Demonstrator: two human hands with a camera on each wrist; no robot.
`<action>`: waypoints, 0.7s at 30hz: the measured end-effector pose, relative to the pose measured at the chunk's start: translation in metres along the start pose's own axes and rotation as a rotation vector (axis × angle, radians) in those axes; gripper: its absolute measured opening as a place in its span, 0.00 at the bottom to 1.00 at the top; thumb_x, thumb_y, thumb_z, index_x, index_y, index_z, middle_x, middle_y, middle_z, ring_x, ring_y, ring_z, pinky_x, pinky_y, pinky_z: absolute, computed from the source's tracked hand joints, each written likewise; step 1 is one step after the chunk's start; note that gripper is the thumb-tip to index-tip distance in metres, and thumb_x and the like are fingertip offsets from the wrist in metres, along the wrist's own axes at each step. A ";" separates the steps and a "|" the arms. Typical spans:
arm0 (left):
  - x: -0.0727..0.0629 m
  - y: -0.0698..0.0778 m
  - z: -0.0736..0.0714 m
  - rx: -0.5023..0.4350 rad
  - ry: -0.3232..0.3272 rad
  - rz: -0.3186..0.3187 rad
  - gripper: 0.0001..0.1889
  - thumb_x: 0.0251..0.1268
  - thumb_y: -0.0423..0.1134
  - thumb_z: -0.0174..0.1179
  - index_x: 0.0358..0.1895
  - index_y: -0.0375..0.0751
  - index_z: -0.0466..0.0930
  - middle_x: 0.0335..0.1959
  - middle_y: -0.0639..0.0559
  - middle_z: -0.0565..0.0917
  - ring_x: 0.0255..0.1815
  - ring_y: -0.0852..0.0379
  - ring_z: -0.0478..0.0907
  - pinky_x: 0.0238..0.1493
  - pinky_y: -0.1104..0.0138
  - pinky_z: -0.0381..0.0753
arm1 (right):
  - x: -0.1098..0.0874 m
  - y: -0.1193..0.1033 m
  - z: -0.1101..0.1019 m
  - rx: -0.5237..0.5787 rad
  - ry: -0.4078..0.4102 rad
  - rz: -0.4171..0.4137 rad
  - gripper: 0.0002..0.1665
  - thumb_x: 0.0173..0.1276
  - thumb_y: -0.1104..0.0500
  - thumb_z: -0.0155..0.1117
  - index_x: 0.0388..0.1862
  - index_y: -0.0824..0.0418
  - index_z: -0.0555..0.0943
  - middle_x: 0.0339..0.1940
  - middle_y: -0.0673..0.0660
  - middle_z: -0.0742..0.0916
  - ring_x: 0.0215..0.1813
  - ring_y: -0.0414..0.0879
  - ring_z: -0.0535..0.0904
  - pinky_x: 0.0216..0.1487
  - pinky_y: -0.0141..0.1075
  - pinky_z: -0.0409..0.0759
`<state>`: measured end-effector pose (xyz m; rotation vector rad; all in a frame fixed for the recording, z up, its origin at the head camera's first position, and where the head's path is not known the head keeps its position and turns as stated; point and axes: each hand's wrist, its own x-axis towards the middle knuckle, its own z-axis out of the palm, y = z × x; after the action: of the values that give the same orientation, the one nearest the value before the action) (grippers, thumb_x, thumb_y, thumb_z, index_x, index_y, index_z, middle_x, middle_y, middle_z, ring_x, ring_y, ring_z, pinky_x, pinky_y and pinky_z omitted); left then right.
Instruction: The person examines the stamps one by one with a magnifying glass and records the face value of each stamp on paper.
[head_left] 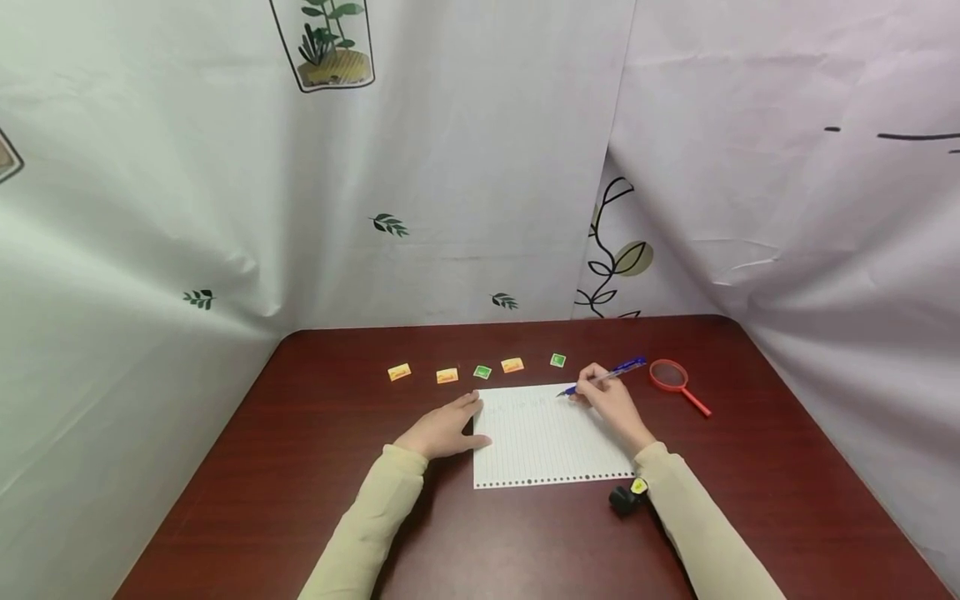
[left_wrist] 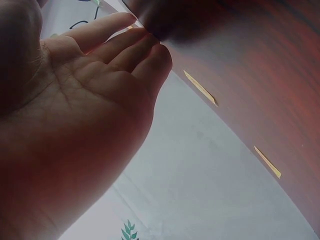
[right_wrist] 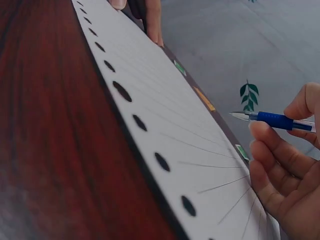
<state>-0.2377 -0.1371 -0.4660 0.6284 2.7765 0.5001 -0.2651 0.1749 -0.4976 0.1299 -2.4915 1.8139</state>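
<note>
A lined sheet of paper (head_left: 551,446) lies on the table, its row of punched holes along the near edge. Faint blue marks show near its far edge. My left hand (head_left: 446,427) rests at the sheet's left edge, fingers extended and thumb on the paper. In the left wrist view its palm (left_wrist: 95,105) fills much of the picture. My right hand (head_left: 611,404) pinches a blue pen (head_left: 628,365) between thumb and fingers over the far right part of the sheet. The right wrist view shows the blue grip of the pen (right_wrist: 275,120), its tip bare.
Beyond the sheet lie several small printed paper pieces, among them an orange one (head_left: 399,372) and a green one (head_left: 557,360). A red magnifying glass (head_left: 696,402) lies right of my right hand. A small black device (head_left: 623,500) hangs by the right sleeve. White curtains surround the table (head_left: 300,500).
</note>
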 end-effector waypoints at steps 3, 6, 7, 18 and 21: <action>0.000 0.000 0.000 -0.004 -0.002 -0.004 0.41 0.66 0.52 0.67 0.75 0.33 0.65 0.78 0.42 0.61 0.78 0.46 0.60 0.71 0.52 0.67 | -0.001 0.001 0.002 -0.004 0.012 0.006 0.05 0.73 0.60 0.60 0.37 0.59 0.76 0.29 0.57 0.84 0.34 0.47 0.77 0.38 0.33 0.74; 0.000 0.000 0.000 -0.009 0.000 -0.001 0.41 0.65 0.52 0.67 0.75 0.33 0.65 0.78 0.42 0.61 0.78 0.46 0.60 0.71 0.52 0.67 | -0.002 0.000 0.004 -0.026 0.012 0.018 0.05 0.73 0.59 0.61 0.37 0.58 0.76 0.29 0.56 0.82 0.35 0.47 0.76 0.39 0.34 0.73; 0.000 0.000 0.000 -0.009 -0.003 0.000 0.41 0.66 0.52 0.67 0.75 0.33 0.64 0.78 0.42 0.61 0.78 0.46 0.59 0.71 0.52 0.67 | -0.002 0.000 0.005 -0.038 0.011 0.019 0.05 0.73 0.59 0.62 0.37 0.58 0.76 0.29 0.55 0.82 0.35 0.47 0.76 0.39 0.34 0.72; 0.001 -0.001 0.000 -0.014 0.001 0.019 0.41 0.66 0.52 0.67 0.74 0.32 0.65 0.78 0.40 0.62 0.78 0.45 0.60 0.71 0.52 0.67 | -0.001 0.000 0.005 -0.171 -0.010 -0.021 0.05 0.72 0.56 0.62 0.40 0.56 0.77 0.34 0.53 0.83 0.39 0.48 0.75 0.42 0.39 0.71; 0.001 -0.001 0.000 -0.010 -0.002 0.014 0.41 0.66 0.52 0.67 0.75 0.32 0.64 0.78 0.41 0.61 0.78 0.46 0.59 0.71 0.52 0.67 | -0.001 0.000 0.004 -0.191 -0.012 -0.037 0.04 0.72 0.56 0.62 0.40 0.54 0.77 0.34 0.53 0.83 0.39 0.48 0.76 0.42 0.39 0.70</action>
<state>-0.2390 -0.1377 -0.4666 0.6462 2.7682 0.5153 -0.2645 0.1707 -0.4986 0.1770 -2.6344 1.5561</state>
